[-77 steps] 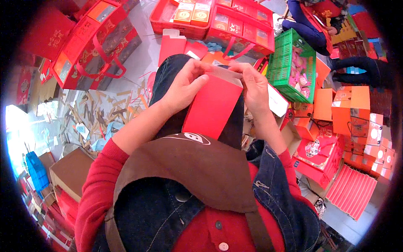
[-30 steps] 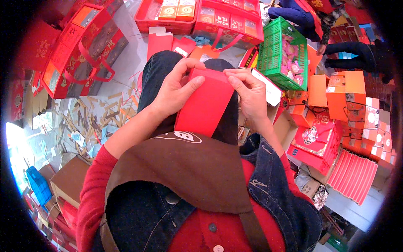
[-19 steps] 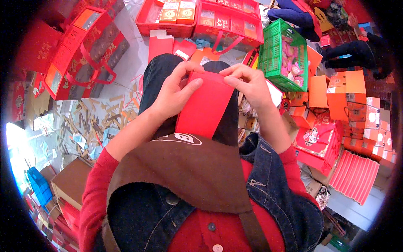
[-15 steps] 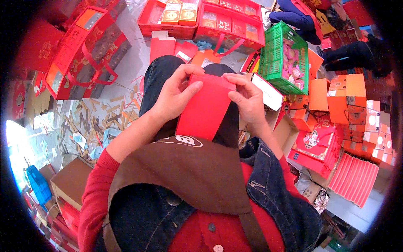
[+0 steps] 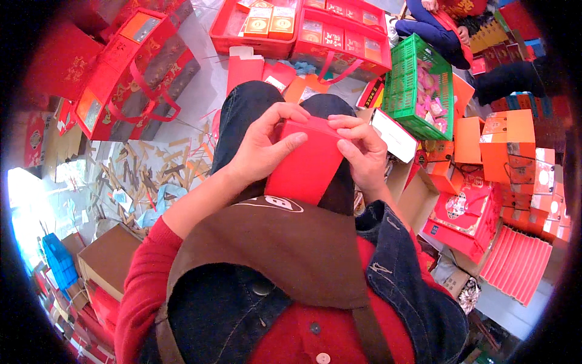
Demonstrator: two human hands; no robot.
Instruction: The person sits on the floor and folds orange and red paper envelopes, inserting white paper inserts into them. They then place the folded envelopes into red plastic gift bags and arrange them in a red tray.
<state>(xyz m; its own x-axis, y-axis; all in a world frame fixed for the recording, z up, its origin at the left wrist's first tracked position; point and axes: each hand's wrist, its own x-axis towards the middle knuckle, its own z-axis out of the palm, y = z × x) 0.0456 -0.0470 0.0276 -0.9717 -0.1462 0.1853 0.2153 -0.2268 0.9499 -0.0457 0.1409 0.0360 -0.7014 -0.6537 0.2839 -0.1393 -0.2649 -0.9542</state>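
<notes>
A flat-sided red cardboard box (image 5: 305, 167) rests over my lap, its near end against my brown apron (image 5: 267, 242). My left hand (image 5: 267, 145) pinches its far left corner, thumb on the upper face and fingers curled over the far edge. At the far right corner, my right hand (image 5: 365, 151) grips with bent fingers along the edge and the thumb close to the side. A narrow folded strip shows along the far end between both hands. The underside of the box and some fingertips are hidden.
Beyond my knees stand a red crate (image 5: 224, 42) with orange-and-white boxes and a red gift carrier (image 5: 342, 64). A green basket (image 5: 394, 91) holds pink packets. Orange boxes (image 5: 509, 145) are stacked at right. Cardboard scraps (image 5: 176, 167) litter the left floor. Another person (image 5: 433, 30) sits at the far right.
My view has shifted slightly, so the surroundings sit farther right. Both hands still hold the red box at its far end; my right fingers are bent more over the edge.
</notes>
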